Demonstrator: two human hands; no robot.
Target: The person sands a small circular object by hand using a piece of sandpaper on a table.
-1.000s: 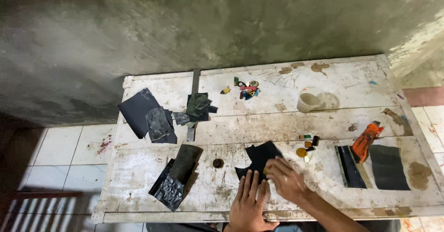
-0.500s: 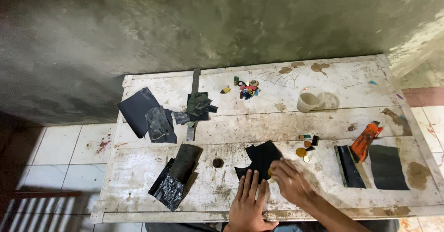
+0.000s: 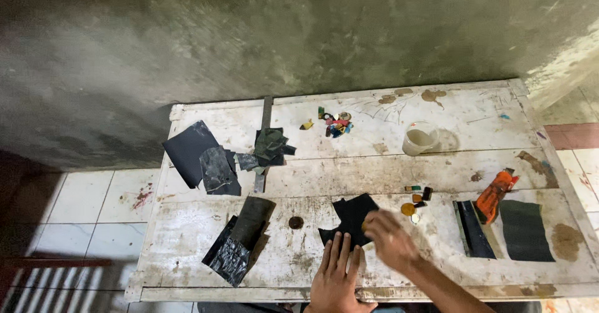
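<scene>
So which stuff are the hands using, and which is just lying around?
In use: left hand pressing down black sheet; right hand on its edge.
Lying about: cup, orange tool, colourful bits, dark sheets top left.

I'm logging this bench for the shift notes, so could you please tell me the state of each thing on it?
Left hand: flat, fingers spread, pressing the black sheet's near edge.
Right hand: blurred, over the sheet's right edge; grip unclear.
Black sheet: lying flat, jagged outline.
Plastic cup: upright, uncovered.
Orange tool: lying on its side.
Rolled dark sheet: partly rolled, crinkled.
Dark rectangle: flat.
</scene>
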